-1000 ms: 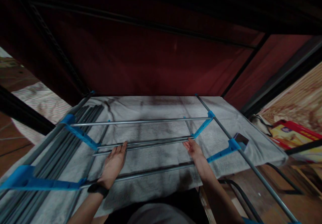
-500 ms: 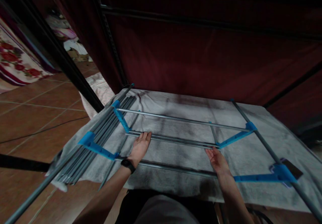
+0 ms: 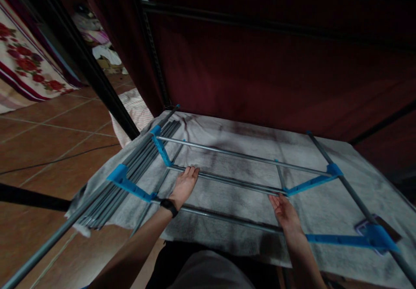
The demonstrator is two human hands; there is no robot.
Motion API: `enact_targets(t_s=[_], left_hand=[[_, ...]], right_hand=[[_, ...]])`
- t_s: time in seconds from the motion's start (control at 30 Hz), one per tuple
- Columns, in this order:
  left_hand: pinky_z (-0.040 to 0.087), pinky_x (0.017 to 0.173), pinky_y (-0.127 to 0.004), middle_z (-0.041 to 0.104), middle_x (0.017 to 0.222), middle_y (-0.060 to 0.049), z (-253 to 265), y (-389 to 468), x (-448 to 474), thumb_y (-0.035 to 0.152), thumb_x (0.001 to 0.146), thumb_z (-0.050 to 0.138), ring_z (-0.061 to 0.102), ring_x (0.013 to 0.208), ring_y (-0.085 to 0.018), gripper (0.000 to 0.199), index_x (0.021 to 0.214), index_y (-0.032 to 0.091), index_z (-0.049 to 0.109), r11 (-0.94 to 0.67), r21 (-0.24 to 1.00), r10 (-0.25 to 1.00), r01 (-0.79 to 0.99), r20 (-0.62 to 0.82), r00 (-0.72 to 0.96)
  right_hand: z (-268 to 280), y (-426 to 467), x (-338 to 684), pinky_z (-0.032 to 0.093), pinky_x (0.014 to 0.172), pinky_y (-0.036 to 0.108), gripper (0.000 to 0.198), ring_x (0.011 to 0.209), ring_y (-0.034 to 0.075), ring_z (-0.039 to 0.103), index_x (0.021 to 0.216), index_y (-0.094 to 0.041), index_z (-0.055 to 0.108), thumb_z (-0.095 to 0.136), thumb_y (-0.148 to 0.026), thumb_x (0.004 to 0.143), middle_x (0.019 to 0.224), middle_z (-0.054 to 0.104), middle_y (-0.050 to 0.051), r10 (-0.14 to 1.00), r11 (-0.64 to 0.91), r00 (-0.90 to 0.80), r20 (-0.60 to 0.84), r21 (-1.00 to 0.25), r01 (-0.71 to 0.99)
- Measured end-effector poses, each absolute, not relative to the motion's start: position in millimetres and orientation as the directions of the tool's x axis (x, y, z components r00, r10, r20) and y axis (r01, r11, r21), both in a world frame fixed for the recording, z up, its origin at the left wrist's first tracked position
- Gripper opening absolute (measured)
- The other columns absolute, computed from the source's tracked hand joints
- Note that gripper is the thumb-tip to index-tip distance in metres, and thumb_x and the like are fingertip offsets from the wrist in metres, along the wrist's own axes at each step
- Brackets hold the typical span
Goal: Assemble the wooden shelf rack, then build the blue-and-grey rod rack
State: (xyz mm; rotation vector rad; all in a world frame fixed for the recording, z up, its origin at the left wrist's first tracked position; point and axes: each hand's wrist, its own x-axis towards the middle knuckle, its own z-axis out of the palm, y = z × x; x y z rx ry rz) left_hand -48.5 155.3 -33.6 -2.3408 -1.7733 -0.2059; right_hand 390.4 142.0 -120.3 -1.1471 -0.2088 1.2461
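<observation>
A rack of grey metal tubes joined by blue plastic brackets spans the cloth-covered surface in front of me. My left hand (image 3: 186, 186), with a black watch on the wrist, curls over the left part of a metal tube (image 3: 234, 182) in the middle of the rack. My right hand (image 3: 285, 213) pinches that tube near its right end, beside a blue bracket (image 3: 307, 185). The tube lies right alongside another one, and its ends are close to the brackets. A left bracket (image 3: 162, 152) stands beyond my left hand. Whether the tube is seated in the brackets I cannot tell.
Several loose tubes (image 3: 133, 172) lie bundled at the left on the grey cloth (image 3: 221, 219). A phone-like object (image 3: 388, 228) rests under the right front bracket. A black post (image 3: 94, 76) rises at the left, and a dark red curtain (image 3: 260, 72) hangs behind.
The held tube now sits closer against the tube beside it, near the brackets. Both hands keep their hold. The whole view has shifted slightly to the right.
</observation>
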Motion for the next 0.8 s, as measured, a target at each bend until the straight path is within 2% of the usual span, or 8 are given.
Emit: enact_targets(t_s=[0.2,0.33,0.43,0.6,0.8], left_hand=[[0.049,0.079,-0.037,0.060,0.110,-0.012,-28.5,155.0,-47.3,0.001,0.086,0.034,0.052,0.105,-0.027,0.048,0.126,0.015,0.056,-0.273,-0.031,0.935,0.961,0.228,0.273],[0.049,0.079,-0.035,0.061,0.111,-0.011,-23.9,154.2,-47.8,0.000,0.085,0.031,0.053,0.104,-0.025,0.051,0.126,0.016,0.057,-0.274,-0.019,0.939,0.961,0.212,0.272],[0.049,0.082,-0.033,0.062,0.112,-0.009,-20.7,155.4,-49.9,0.000,0.086,0.032,0.054,0.105,-0.024,0.051,0.127,0.016,0.057,-0.263,-0.015,0.948,0.965,0.180,0.262],[0.049,0.090,-0.033,0.064,0.118,-0.010,-16.6,159.4,-55.2,0.005,0.090,0.036,0.054,0.110,-0.024,0.048,0.131,0.014,0.058,-0.278,-0.013,0.950,0.960,0.143,0.277],[0.049,0.090,-0.036,0.067,0.117,-0.011,-12.9,157.8,-56.6,0.007,0.091,0.035,0.056,0.111,-0.027,0.046,0.129,0.011,0.060,-0.308,-0.044,0.930,0.950,0.195,0.311]], right_hand=[[-110.2,141.3,385.8,0.058,0.093,0.034,0.010,0.080,0.015,0.070,0.075,-0.023,0.064,0.072,-0.020,0.069,0.079,0.070,-0.002,0.808,-0.126,0.383,-0.448,-0.766,-0.631],[-99.9,140.7,377.6,0.060,0.087,0.032,0.013,0.076,0.015,0.070,0.075,-0.022,0.061,0.072,-0.019,0.068,0.075,0.069,-0.003,0.805,-0.122,0.391,-0.447,-0.770,-0.627],[-91.8,140.1,369.8,0.063,0.076,0.031,0.015,0.070,0.017,0.071,0.073,-0.021,0.059,0.074,-0.024,0.071,0.068,0.069,-0.001,0.794,-0.158,0.412,-0.447,-0.806,-0.571],[-73.6,141.3,362.6,0.060,0.057,0.027,0.018,0.058,0.016,0.068,0.077,-0.018,0.061,0.073,-0.032,0.075,0.069,0.073,0.005,0.767,-0.174,0.474,-0.431,-0.852,-0.494],[-57.1,143.8,361.2,0.059,0.058,0.024,0.021,0.058,0.014,0.068,0.073,-0.019,0.061,0.074,-0.035,0.075,0.067,0.072,0.004,0.765,-0.151,0.503,-0.403,-0.870,-0.469]])
